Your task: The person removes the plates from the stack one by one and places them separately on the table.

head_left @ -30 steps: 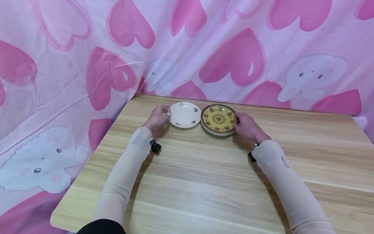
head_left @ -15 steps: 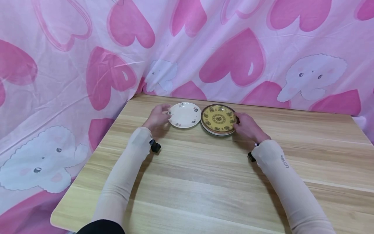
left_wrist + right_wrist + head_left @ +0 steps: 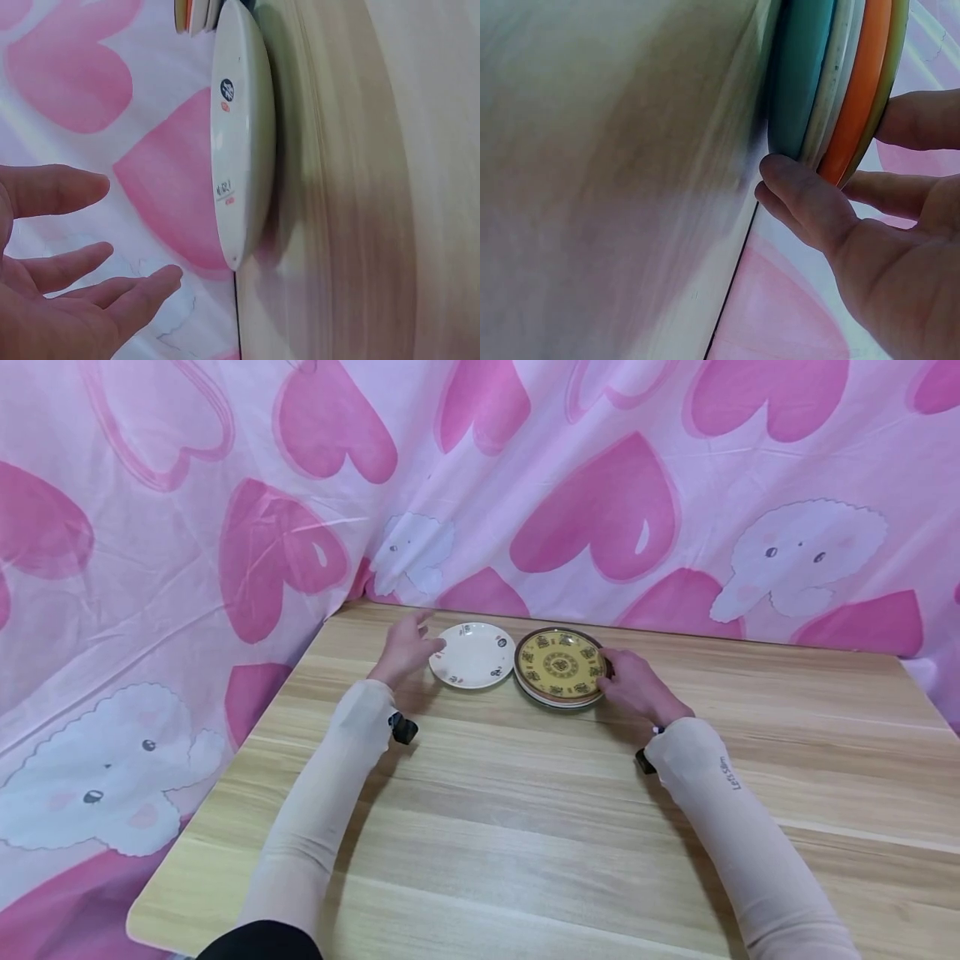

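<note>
– Pink heart-print cloth (image 3: pixel 592 502) hangs behind a wood-grain table (image 3: pixel 487 827). State of the hands?

– Left hand (image 3: pixel 405 650): fingers spread, holding nothing, just beside the white plate (image 3: pixel 472 657). Right hand (image 3: pixel 641 687): pinching the edge of the plate stack (image 3: pixel 829 82), digits on both its upper and lower rims.

– Position?

– Both rest towards the back of the table, white plate to the left of the stack. Rims appear to meet in the head view; contact cannot be confirmed.

– Risks?

– Only one edge of the stack is gripped by the right hand, so an uneven lift might let the smooth layers slide apart. A sideways push could knock the neighbouring rims together and chip them.

– Materials?

– Probably glazed ceramic, judging by the sheen. White plate: round, shallow, small dark and reddish marks near its rim. Yellow plate (image 3: pixel 561 666), topmost in the stack: central medallion, ring of dark motifs, brown edge. Edges below, right wrist view: orange, speckled off-white, teal lowest.
</note>
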`<act>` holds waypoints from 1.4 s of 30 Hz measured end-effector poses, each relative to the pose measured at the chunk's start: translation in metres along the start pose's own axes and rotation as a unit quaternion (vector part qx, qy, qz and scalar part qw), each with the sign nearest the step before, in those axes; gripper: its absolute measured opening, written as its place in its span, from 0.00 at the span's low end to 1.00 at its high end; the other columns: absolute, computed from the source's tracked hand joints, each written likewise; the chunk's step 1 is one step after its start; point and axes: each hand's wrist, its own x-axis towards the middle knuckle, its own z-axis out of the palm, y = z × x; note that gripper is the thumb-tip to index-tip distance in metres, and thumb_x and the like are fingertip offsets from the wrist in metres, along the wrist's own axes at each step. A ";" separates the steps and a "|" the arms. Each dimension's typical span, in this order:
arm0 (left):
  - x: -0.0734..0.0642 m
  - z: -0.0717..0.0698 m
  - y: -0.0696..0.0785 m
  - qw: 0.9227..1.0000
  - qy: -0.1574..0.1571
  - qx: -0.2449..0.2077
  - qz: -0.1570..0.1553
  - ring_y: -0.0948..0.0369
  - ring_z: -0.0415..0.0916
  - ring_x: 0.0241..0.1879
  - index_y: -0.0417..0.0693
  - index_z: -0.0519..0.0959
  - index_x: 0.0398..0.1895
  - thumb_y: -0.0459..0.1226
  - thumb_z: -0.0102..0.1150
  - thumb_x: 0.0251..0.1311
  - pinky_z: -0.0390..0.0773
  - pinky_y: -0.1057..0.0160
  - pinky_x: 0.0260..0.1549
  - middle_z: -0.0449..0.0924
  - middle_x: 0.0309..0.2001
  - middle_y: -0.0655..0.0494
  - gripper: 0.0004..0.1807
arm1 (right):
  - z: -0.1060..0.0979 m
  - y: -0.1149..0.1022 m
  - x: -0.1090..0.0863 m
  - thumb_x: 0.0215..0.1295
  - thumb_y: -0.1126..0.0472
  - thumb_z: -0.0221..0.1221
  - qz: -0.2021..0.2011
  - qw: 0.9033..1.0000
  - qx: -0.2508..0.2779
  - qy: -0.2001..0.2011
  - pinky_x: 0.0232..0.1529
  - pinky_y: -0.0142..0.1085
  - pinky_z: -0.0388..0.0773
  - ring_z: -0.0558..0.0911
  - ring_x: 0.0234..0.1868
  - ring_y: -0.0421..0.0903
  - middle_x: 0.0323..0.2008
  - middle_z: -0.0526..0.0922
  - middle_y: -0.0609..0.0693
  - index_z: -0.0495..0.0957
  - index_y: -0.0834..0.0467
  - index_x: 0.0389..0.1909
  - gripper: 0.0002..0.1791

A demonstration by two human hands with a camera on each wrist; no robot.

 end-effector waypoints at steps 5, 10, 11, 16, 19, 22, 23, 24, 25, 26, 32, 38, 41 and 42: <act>0.000 0.006 0.005 1.000 -0.006 -0.010 0.007 0.44 0.60 0.75 0.41 0.59 0.76 0.28 0.60 0.62 0.70 0.52 0.70 0.57 0.78 0.44 0.38 | 0.000 0.000 0.000 0.70 0.67 0.49 -0.001 1.000 0.002 0.000 0.61 0.55 0.74 0.75 0.57 0.61 0.61 0.71 0.72 0.58 0.74 0.71 0.31; 0.002 0.013 0.006 0.999 -0.017 -0.033 0.004 0.45 0.64 0.73 0.39 0.58 0.76 0.28 0.59 0.63 0.73 0.54 0.67 0.60 0.76 0.40 0.38 | 0.000 -0.001 0.000 0.70 0.67 0.49 0.003 1.000 0.003 -0.002 0.60 0.54 0.74 0.74 0.56 0.61 0.61 0.71 0.72 0.58 0.74 0.71 0.31; 0.003 0.014 0.007 0.999 -0.019 -0.038 0.004 0.45 0.65 0.73 0.38 0.58 0.76 0.28 0.59 0.63 0.73 0.54 0.67 0.61 0.75 0.39 0.38 | 0.000 -0.001 0.000 0.70 0.67 0.49 0.003 1.000 0.004 -0.001 0.60 0.54 0.75 0.75 0.56 0.61 0.61 0.72 0.72 0.59 0.74 0.71 0.30; 0.004 0.018 0.009 0.998 -0.020 -0.055 0.002 0.45 0.68 0.71 0.37 0.56 0.76 0.27 0.59 0.63 0.73 0.54 0.67 0.65 0.72 0.35 0.38 | 0.000 -0.001 0.000 0.69 0.67 0.49 -0.001 1.000 0.003 0.004 0.58 0.53 0.75 0.75 0.53 0.60 0.57 0.74 0.70 0.61 0.73 0.69 0.29; 0.004 0.019 0.010 0.998 -0.022 -0.062 0.000 0.45 0.69 0.71 0.37 0.56 0.76 0.27 0.58 0.63 0.73 0.54 0.67 0.65 0.72 0.35 0.38 | 0.000 -0.001 0.000 0.69 0.67 0.49 -0.001 1.000 0.000 0.003 0.60 0.54 0.74 0.75 0.55 0.61 0.58 0.73 0.71 0.61 0.73 0.69 0.29; 0.005 0.019 0.010 0.997 -0.027 -0.066 -0.003 0.46 0.69 0.70 0.38 0.56 0.76 0.26 0.58 0.63 0.74 0.55 0.67 0.66 0.72 0.36 0.38 | 0.000 -0.001 0.000 0.69 0.67 0.49 0.002 1.000 0.001 0.001 0.63 0.56 0.72 0.74 0.58 0.62 0.60 0.72 0.72 0.60 0.74 0.70 0.30; 0.006 0.020 0.011 0.997 -0.029 -0.067 -0.004 0.46 0.70 0.70 0.38 0.57 0.76 0.26 0.58 0.63 0.74 0.55 0.66 0.67 0.72 0.36 0.38 | -0.001 -0.001 0.000 0.69 0.67 0.50 0.002 1.000 0.002 0.000 0.63 0.56 0.72 0.74 0.58 0.62 0.60 0.72 0.72 0.60 0.74 0.70 0.30; 0.006 0.020 0.011 0.997 -0.031 -0.067 -0.006 0.47 0.70 0.70 0.39 0.57 0.76 0.26 0.58 0.63 0.74 0.55 0.66 0.67 0.71 0.37 0.38 | -0.001 -0.001 0.000 0.69 0.67 0.50 0.002 1.000 0.002 0.000 0.64 0.57 0.72 0.74 0.59 0.63 0.61 0.71 0.73 0.60 0.74 0.70 0.30; 0.006 0.021 0.011 0.997 -0.033 -0.067 -0.008 0.47 0.70 0.70 0.39 0.57 0.76 0.26 0.58 0.63 0.74 0.56 0.66 0.67 0.71 0.38 0.38 | -0.001 -0.001 0.000 0.69 0.67 0.50 0.002 1.000 0.003 0.000 0.65 0.57 0.71 0.73 0.60 0.64 0.62 0.70 0.73 0.59 0.74 0.71 0.31; 0.006 0.021 0.011 0.997 -0.035 -0.067 -0.009 0.47 0.70 0.70 0.40 0.58 0.76 0.26 0.59 0.63 0.75 0.56 0.66 0.67 0.71 0.39 0.38 | -0.001 -0.001 0.000 0.69 0.67 0.50 0.003 1.000 0.003 0.000 0.65 0.57 0.71 0.73 0.61 0.64 0.63 0.70 0.73 0.59 0.74 0.71 0.31; 0.008 0.025 0.013 0.996 -0.050 -0.069 -0.007 0.48 0.71 0.70 0.40 0.59 0.75 0.26 0.59 0.63 0.76 0.58 0.65 0.68 0.71 0.39 0.37 | -0.001 -0.002 0.000 0.69 0.67 0.51 0.004 1.000 0.005 -0.001 0.67 0.57 0.70 0.72 0.63 0.66 0.64 0.69 0.74 0.59 0.74 0.71 0.31; 0.008 0.029 0.016 0.996 -0.064 -0.064 0.004 0.48 0.71 0.69 0.39 0.60 0.74 0.27 0.59 0.64 0.76 0.57 0.65 0.69 0.70 0.40 0.36 | -0.001 -0.002 0.000 0.69 0.67 0.50 0.007 1.000 0.006 -0.005 0.66 0.57 0.71 0.72 0.62 0.66 0.64 0.68 0.75 0.57 0.74 0.72 0.33; 0.008 0.031 0.016 0.996 -0.072 -0.058 0.008 0.47 0.71 0.69 0.38 0.60 0.74 0.27 0.58 0.64 0.76 0.56 0.65 0.70 0.69 0.39 0.35 | -0.001 -0.002 0.001 0.69 0.67 0.50 0.007 1.000 0.009 -0.004 0.65 0.56 0.72 0.73 0.61 0.64 0.64 0.69 0.74 0.57 0.74 0.72 0.32; 0.008 0.031 0.016 0.996 -0.074 -0.057 0.010 0.47 0.72 0.69 0.38 0.61 0.74 0.27 0.58 0.64 0.75 0.56 0.65 0.70 0.69 0.39 0.35 | -0.001 -0.002 0.001 0.69 0.67 0.50 0.007 1.000 0.010 -0.004 0.65 0.56 0.72 0.73 0.61 0.64 0.63 0.69 0.74 0.57 0.74 0.72 0.32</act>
